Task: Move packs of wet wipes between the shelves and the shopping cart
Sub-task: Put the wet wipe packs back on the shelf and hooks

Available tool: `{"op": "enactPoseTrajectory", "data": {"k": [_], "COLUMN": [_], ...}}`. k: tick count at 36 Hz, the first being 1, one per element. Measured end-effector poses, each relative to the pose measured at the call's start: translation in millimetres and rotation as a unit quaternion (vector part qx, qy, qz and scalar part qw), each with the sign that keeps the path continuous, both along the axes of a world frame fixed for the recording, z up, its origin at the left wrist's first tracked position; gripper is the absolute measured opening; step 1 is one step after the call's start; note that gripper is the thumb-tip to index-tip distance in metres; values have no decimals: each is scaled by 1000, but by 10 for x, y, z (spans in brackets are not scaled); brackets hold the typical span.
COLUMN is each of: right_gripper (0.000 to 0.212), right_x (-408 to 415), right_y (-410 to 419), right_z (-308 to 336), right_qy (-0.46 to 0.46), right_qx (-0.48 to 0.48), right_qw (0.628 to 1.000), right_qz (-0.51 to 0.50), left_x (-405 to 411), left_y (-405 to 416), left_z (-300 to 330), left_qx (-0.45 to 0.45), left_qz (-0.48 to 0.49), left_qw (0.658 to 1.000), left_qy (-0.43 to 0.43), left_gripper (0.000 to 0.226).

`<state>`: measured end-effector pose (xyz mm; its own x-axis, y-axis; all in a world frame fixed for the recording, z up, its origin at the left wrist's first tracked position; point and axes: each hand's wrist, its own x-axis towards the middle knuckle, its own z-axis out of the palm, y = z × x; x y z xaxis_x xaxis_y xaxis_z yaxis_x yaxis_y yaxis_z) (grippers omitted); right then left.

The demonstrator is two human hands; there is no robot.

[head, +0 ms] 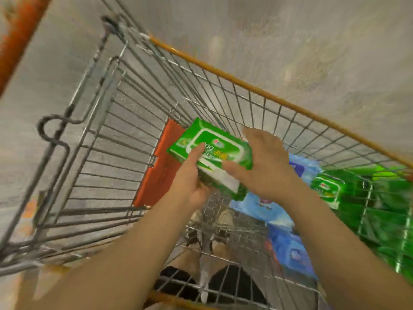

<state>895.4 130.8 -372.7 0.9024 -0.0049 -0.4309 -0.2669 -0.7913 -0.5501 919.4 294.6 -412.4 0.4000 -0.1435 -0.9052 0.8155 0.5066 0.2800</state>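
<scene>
1. Head view, item in hand: one green pack of wipes (210, 153), held over the wire cart (263, 92), gripped from both ends
2. Left hand (190, 182): thumb across the pack's top, fingers curled under its near end
3. Right hand (266, 164): fingers wrapped over the far end, thumb laid on the top face
4. Already in the cart: blue packs (288, 249) and green packs (384, 211) piled at the right
5. Progress, judged: partly done; direction of transfer cannot be told
</scene>
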Motion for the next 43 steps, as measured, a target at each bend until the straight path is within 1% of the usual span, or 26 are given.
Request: {"op": "enactPoseTrajectory", "data": {"k": [2, 3, 4, 6, 7, 9, 10, 11, 12, 13, 14, 16, 19, 21, 24, 27, 28, 30, 32, 34, 36, 38, 39, 41, 42, 43], "right_gripper": [95, 94, 95, 100, 101, 87, 83, 86, 88, 85, 77, 54, 35, 24, 30, 29, 31, 43, 41, 63, 79, 115, 122, 105, 89, 66], "right_x": [-111, -165, -210, -284, -320, -375, -393, -400, -402, -401, -403, -454, -587, -700, -898, -1111, -1181, -1362, -1564, -1789, -2031, -2285, -2423, -2697, -2836, -3023], "right_y": [-54, -68, -76, -43, -19, 53, 102, 150, 193, 226, 247, 291, 340, 390, 451, 535, 561, 595, 612, 599, 566, 560, 558, 565, 578, 567], "right_z": [225, 319, 389, 572, 649, 818, 916, 1012, 1121, 1222, 1317, 1522, 1743, 1896, 2122, 2355, 2433, 2570, 2700, 2816, 2894, 3006, 3065, 3161, 3230, 3249], "right_qy": [-3, 12, 29, 78, 94, 90, 73, 51, 28, 3, -18, -47, -87, -112, -127, -159, -175, -193, -210, -218, -225, -234, -233, -244, -257, -268], "right_qx": [84, 134, 183, 285, 345, 464, 504, 525, 529, 513, 492, 449, 434, 446, 436, 407, 402, 398, 369, 369, 355, 338, 326, 306, 299, 300], "right_qw": [987, 967, 939, 868, 828, 758, 735, 722, 718, 724, 736, 756, 748, 730, 707, 689, 679, 670, 671, 660, 652, 646, 642, 635, 632, 622], "right_qz": [-139, -216, -289, -398, -432, -450, -448, -447, -453, -461, -465, -474, -495, -506, -543, -578, -589, -596, -607, -617, -631, -644, -654, -666, -667, -672], "left_x": [-37, -48, -58, -73, -76, -87, -95, -102, -110, -118, -129, -154, -152, -133, -137, -167, -189, -246, -338, -442, -553, -681, -761, -953, -1061, -1184], "left_y": [7, 2, -8, -29, -46, -79, -96, -112, -122, -132, -134, -117, -46, 31, 152, 241, 253, 246, 217, 189, 145, 69, 21, -78, -128, -183], "left_z": [258, 389, 522, 787, 928, 1182, 1308, 1422, 1527, 1628, 1722, 1909, 2112, 2238, 2448, 2590, 2634, 2704, 2798, 2884, 2959, 3036, 3086, 3206, 3264, 3317], "left_qx": [-5, -4, -6, -17, -22, -33, -34, -38, -45, -59, -73, -86, -93, -100, -129, -161, -176, -196, -206, -219, -228, -237, -242, -253, -260, -267], "left_qz": [22, 29, 36, 37, 37, 26, 16, 7, -3, -15, -26, -60, -112, -126, -143, -170, -181, -196, -217, -255, -301, -351, -377, -436, -467, -497], "left_qw": [1000, 999, 999, 997, 996, 994, 992, 990, 988, 985, 982, 976, 963, 956, 947, 937, 933, 926, 918, 907, 890, 869, 855, 820, 799, 777], "left_qy": [-17, -27, -38, -65, -79, -105, -120, -135, -148, -160, -170, -190, -227, -244, -256, -259, -257, -258, -259, -255, -254, -257, -261, -272, -276, -280], "left_gripper": [51, 55, 60, 66, 64, 60, 58, 57, 58, 58, 55, 42, 27, 19, 24, 43, 43, 34, 30, 38, 43, 45, 47, 47, 48, 49]}}
